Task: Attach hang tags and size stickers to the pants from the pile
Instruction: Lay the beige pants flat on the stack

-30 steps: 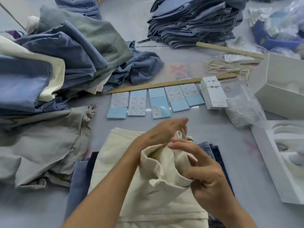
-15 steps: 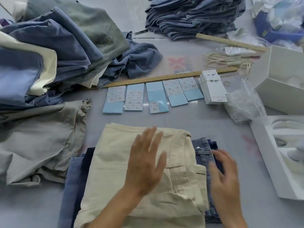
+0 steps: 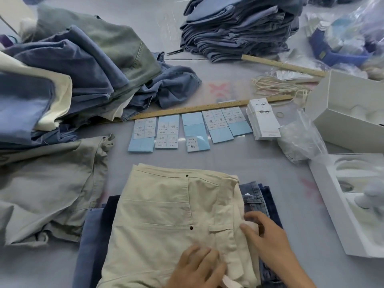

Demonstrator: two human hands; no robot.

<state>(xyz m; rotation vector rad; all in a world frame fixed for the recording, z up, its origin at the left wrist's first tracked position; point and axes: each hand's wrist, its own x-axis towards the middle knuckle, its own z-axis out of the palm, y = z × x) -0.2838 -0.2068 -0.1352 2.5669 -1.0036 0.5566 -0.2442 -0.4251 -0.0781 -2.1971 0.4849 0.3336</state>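
Grey tabletop (image 3: 239, 161) spreads under everything, and the account runs from its left side to its right. Beyond and to the left of both hands lies the loose pile of pants (image 3: 79, 65), with a grey pair (image 3: 52, 183) spread flat on its near side. Directly under the hands sit the folded cream pants (image 3: 166, 215), on top of darker denim pairs (image 3: 257, 196); their long axis runs away from the person, waistband at the far end.

The left hand (image 3: 197, 267) rests on the near part of the cream fabric, fingers bent; whether they pinch a fold cannot be told. The right hand (image 3: 268, 240) lies at the cream pair's right edge, its fingers curled around a bunched bit of cream cloth there.

Straight ahead of the fingers, past the waistband, the size sticker sheets (image 3: 187, 129) lie in a row along a wooden ruler (image 3: 207, 109). Further right along that row, ahead of the right hand's fingers, stands the stack of hang tags (image 3: 262, 121), with a bundle of strings (image 3: 278, 88) beyond it. The right hand appears nearer the tags, so a forward reach from that hand seems the likelier next move.
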